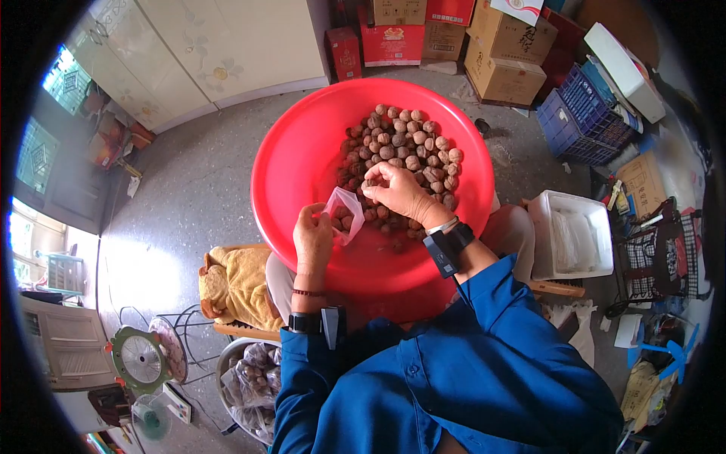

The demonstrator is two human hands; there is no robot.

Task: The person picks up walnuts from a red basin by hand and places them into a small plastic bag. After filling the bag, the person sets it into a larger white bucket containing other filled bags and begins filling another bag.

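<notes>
Head view: our left hand (312, 239) pinches a plastic bag (345, 216), our right hand (398, 194) curls its fingers around a walnut (369, 184) over the basin (281, 155).

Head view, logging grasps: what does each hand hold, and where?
Left hand pinches the small clear plastic bag at its open rim; right hand grips a brown round walnut in its fingertips.

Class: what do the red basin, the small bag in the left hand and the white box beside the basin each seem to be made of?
Red basin: likely moulded plastic, smooth and slightly glossy, one even colour. Small bag, held by the left hand: thin clear plastic film, see-through and crinkled. White box: perhaps foam or plastic; thick matt walls, hard to tell.
</notes>
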